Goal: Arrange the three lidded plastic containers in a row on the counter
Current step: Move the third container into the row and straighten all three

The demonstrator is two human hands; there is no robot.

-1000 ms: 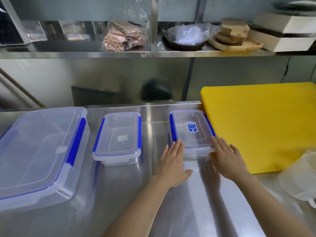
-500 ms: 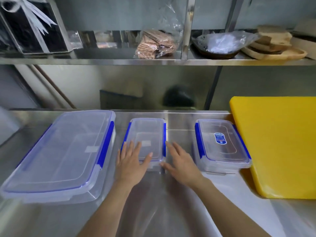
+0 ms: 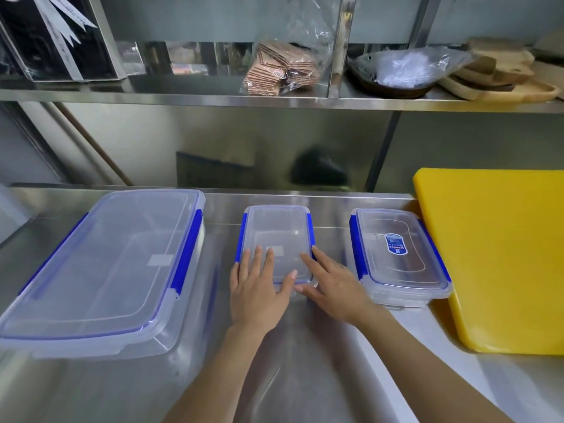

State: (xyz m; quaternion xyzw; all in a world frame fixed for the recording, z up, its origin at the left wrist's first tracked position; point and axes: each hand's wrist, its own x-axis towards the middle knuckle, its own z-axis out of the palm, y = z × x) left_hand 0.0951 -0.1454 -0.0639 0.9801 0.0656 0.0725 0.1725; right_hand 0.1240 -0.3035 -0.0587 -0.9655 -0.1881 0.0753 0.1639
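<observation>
Three clear lidded containers with blue clips stand on the steel counter (image 3: 305, 361). The large container (image 3: 103, 264) is at the left. The small middle container (image 3: 277, 233) is in the centre, and the right container (image 3: 396, 254), with a blue label on its lid, stands beside the yellow board. My left hand (image 3: 259, 288) lies flat with its fingers spread on the near left part of the middle container's lid. My right hand (image 3: 332, 282) rests flat against that container's near right corner, fingers apart. Neither hand grips anything.
A thick yellow cutting board (image 3: 500, 257) lies at the right, touching the right container. A steel shelf (image 3: 274, 100) above holds a bag of brown packets (image 3: 280, 68), a wrapped dark bowl (image 3: 399, 74), wooden boards (image 3: 500, 74) and a dark ribboned box (image 3: 58, 41).
Both hands left the right container and moved left to the middle container. Since half a second ago the middle container has slid slightly farther back and the hands stay on it.
</observation>
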